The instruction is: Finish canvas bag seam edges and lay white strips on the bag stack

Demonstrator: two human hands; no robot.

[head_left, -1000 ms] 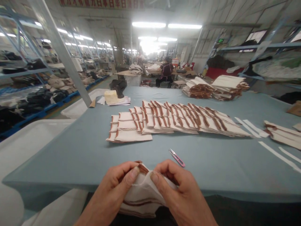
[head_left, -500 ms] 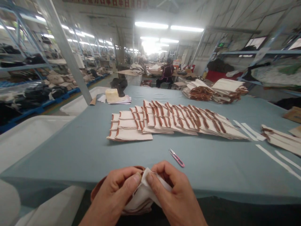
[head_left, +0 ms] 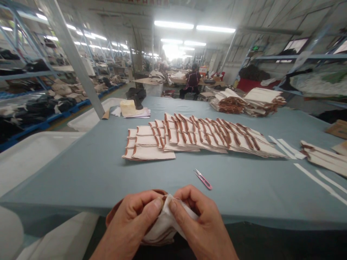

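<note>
My left hand (head_left: 138, 216) and my right hand (head_left: 196, 215) meet at the near table edge, both pinching a white fabric piece with brown trim (head_left: 159, 225). Thumbs lie on top of the cloth, with the fingertips curled behind it. A loose thread seems to show between the two pinches. Part of the piece curves up brown behind my left hand, and its lower folds hang below the table edge. Beyond my right hand lie thread snips (head_left: 203, 179) with pink handles, untouched on the table.
Overlapping cream pieces with brown edging (head_left: 195, 135) cross the blue-green table (head_left: 89, 169). Taller fabric stacks (head_left: 261, 99) stand at the back right, white strips (head_left: 320, 180) lie on the right. White bins (head_left: 29, 151) line the left side. A seated person (head_left: 192, 81) is far off.
The view has tilted down very slightly, so the table and background sit a little higher. My hands keep almost the same pinch on the fabric.
</note>
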